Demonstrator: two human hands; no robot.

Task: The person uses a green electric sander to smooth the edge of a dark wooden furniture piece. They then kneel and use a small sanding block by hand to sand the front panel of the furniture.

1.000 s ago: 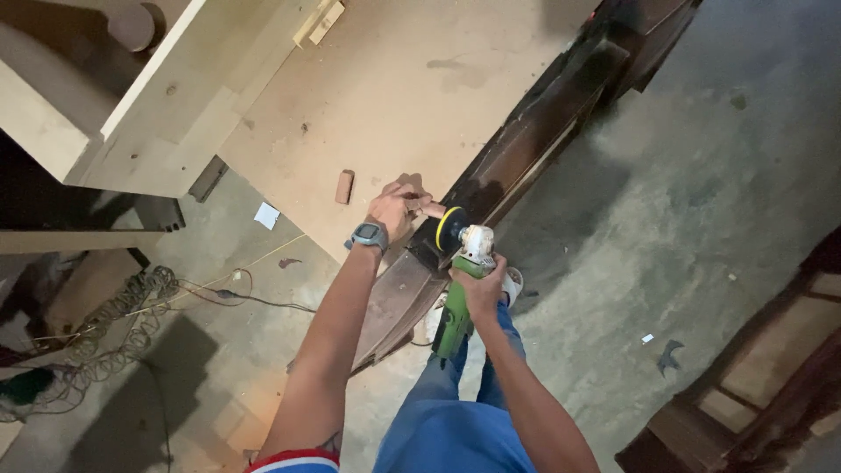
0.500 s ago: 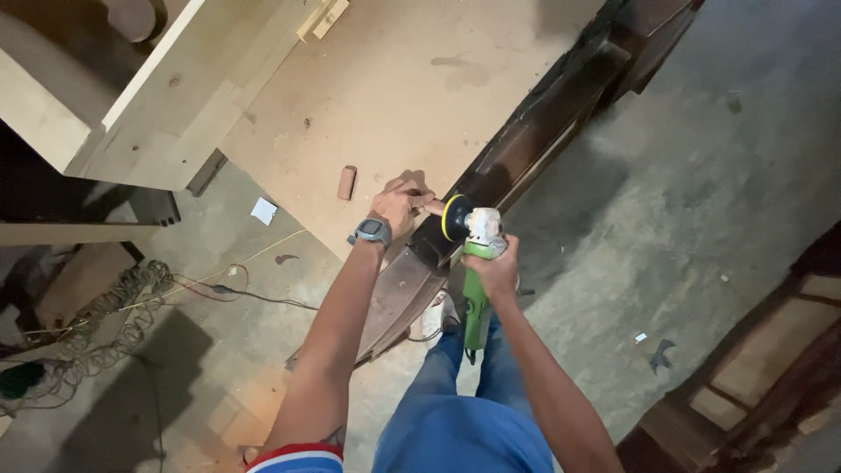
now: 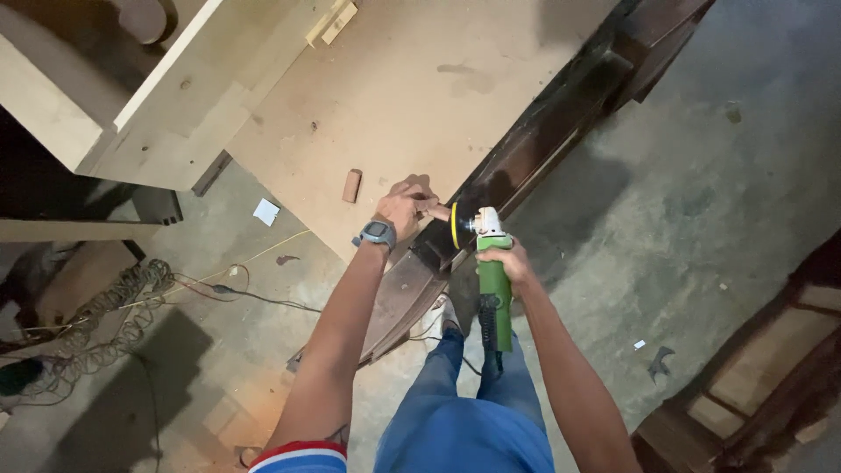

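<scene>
Dark wood piece point(image 3: 534, 140): a long, dark-stained moulded length of timber lying slantwise along the edge of the pale board, one end down by the person's legs, the other up at the top of the view.

Right hand point(image 3: 511, 261): clenched around the green body of the angle grinder point(image 3: 491, 271), just beside the near stretch of the dark wood piece.

Grinder head: the yellow-rimmed sanding disc point(image 3: 456, 225) stands on edge against the side of the dark wood piece (whether it truly touches or sits a hair off cannot be told).

Grinder tail: the black rear end points away from the dark wood piece, down over the blue trousers point(image 3: 460, 420).

Left hand point(image 3: 405, 208): fingers curled, resting at the top edge of the dark wood piece, just across it from the disc; what it grips, if anything, cannot be told. A grey wristwatch point(image 3: 377, 233) sits on that wrist.

Pale board point(image 3: 412, 96): a wide flat sheet on the far side of the dark wood piece from the grinder, touching it along its length.

Small brown block point(image 3: 351, 185): lying on the pale board, near the left hand.

Pale timber frame point(image 3: 166, 105): well apart from the dark wood piece, beyond the board.

Coiled cable point(image 3: 105, 307): on the concrete floor point(image 3: 692, 175), well away from the dark wood piece.
</scene>
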